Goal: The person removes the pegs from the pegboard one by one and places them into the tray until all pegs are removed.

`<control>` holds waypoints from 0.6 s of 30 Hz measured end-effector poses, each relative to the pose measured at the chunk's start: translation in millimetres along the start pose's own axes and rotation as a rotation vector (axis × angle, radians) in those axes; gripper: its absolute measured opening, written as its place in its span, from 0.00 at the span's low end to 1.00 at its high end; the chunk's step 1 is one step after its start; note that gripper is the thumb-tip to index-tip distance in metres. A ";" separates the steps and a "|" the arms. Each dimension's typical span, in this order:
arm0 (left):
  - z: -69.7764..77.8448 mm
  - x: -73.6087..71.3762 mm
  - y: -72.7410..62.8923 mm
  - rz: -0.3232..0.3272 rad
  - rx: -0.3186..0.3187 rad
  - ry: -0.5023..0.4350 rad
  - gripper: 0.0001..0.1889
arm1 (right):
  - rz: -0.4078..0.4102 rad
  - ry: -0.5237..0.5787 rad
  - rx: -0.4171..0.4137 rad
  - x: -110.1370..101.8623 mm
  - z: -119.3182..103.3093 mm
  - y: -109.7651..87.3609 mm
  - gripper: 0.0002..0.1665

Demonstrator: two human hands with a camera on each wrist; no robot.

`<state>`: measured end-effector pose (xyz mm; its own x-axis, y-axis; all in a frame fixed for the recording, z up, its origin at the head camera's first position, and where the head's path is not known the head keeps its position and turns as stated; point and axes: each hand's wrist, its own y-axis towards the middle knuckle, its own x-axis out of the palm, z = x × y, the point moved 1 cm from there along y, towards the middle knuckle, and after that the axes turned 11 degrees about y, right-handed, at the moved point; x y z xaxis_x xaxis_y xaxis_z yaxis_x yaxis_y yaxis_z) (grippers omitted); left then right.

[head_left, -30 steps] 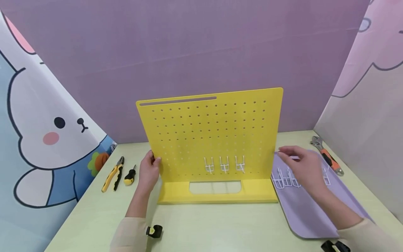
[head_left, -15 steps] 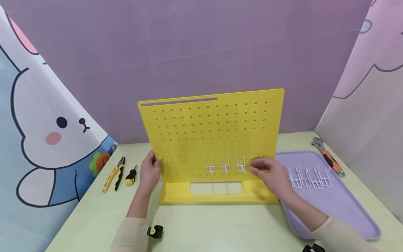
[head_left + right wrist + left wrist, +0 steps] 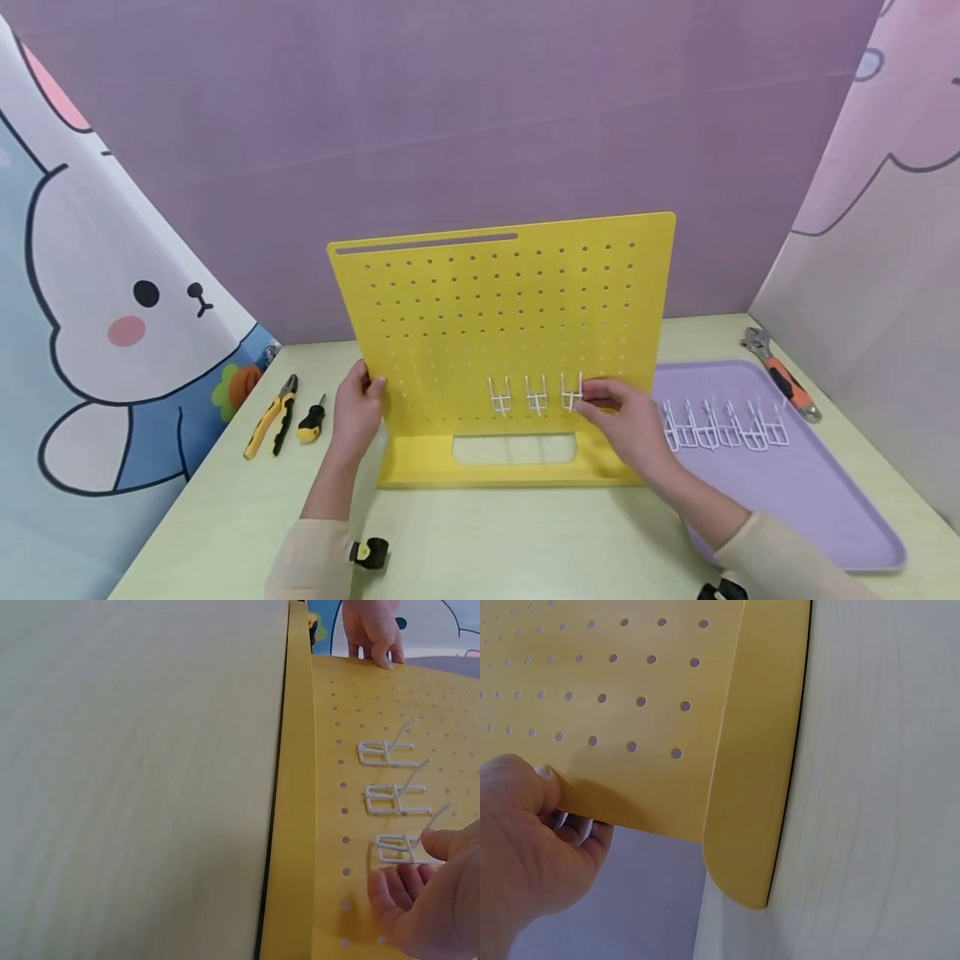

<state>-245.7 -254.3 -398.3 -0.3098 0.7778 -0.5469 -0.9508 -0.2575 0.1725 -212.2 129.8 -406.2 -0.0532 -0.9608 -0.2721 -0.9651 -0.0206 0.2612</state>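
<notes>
A yellow pegboard (image 3: 450,333) stands upright on its flat base, with three white wire hooks in a row low on its face. My left hand (image 3: 357,408) grips the board's left edge; in the left wrist view the thumb lies on the front and the fingers curl behind. My right hand (image 3: 626,421) pinches the rightmost wire hook (image 3: 572,393). The right wrist view has the thumb on that hook's slanted prong and the fingers curled beside its frame. The middle hook (image 3: 536,396) and left hook (image 3: 500,398) hang untouched.
Right of the board lies a purple tray (image 3: 795,508) with several more white wire hooks (image 3: 727,429). An adjustable wrench (image 3: 782,373) rests beyond it. Pliers (image 3: 272,417) and a stubby screwdriver (image 3: 311,421) lie at left. A purple backdrop rises behind the table (image 3: 480,542).
My right hand has moved left from over the tray, across the board's lower right, to the rightmost hook. The left hand has stayed on the board's edge.
</notes>
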 end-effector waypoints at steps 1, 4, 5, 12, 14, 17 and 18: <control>0.0 -0.2 0.1 -0.001 -0.001 0.001 0.16 | 0.002 0.019 0.010 0.6 0.3 0.7 0.17; -0.3 -0.2 0.7 -0.001 0.000 0.001 0.16 | 0.003 0.080 0.052 1.1 0.9 2.7 0.16; -0.3 -0.2 0.8 -0.001 0.002 0.003 0.16 | 0.004 0.107 0.069 0.9 0.7 3.3 0.16; 0.6 -0.4 0.7 0.003 0.008 0.006 0.16 | 0.004 0.186 0.119 1.4 1.8 7.4 0.16; 0.6 -0.4 1.0 0.002 0.007 0.000 0.16 | 0.007 0.187 0.135 2.0 3.3 9.1 0.15; 0.4 -0.1 0.9 0.000 0.005 0.000 0.16 | 0.014 0.181 0.161 2.3 4.9 11.2 0.14; 0.2 -0.1 0.9 -0.001 0.004 0.000 0.16 | 0.019 0.180 0.167 2.4 5.1 11.6 0.14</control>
<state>-246.5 -254.5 -397.9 -0.3088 0.7778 -0.5474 -0.9511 -0.2545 0.1749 -224.8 128.7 -408.5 -0.0392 -0.9947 -0.0955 -0.9942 0.0293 0.1036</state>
